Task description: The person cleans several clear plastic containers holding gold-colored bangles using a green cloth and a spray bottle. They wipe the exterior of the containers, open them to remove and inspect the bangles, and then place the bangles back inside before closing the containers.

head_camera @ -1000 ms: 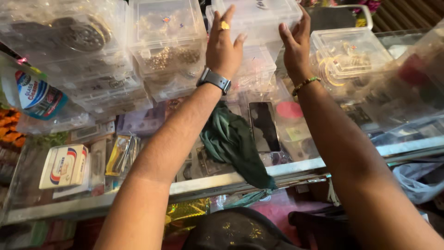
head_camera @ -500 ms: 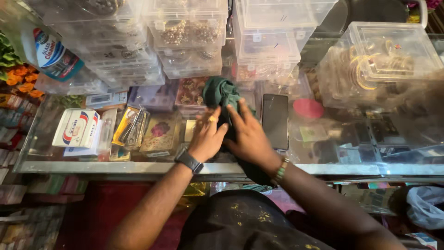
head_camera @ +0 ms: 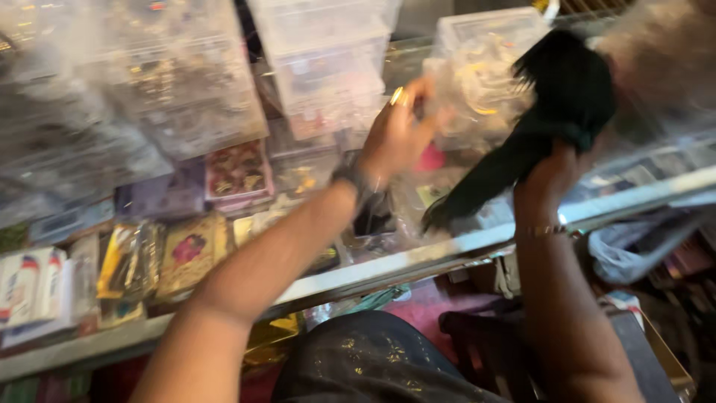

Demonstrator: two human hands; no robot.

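Note:
My right hand [head_camera: 553, 170] is raised over the right part of the glass counter [head_camera: 418, 257] and grips a dark green cloth [head_camera: 552, 112], which hangs down to the left from the fist. My left hand [head_camera: 399, 133], with a gold ring and a dark wristwatch, hovers with fingers apart in front of the stacked clear plastic boxes [head_camera: 328, 60], holding nothing. A dark phone [head_camera: 373, 216] lies on the glass under the left wrist. The picture is blurred by motion.
Clear plastic boxes of jewellery [head_camera: 171, 82] crowd the back of the counter. Small packets and cards [head_camera: 186, 246] lie under the glass, white boxes [head_camera: 30, 287] at far left. A plastic bag [head_camera: 634, 250] hangs below the counter edge at right.
Both hands were pressed on the green cloth on the glass; now my right hand has lifted the cloth up to the right, and my left hand has let go and risen.

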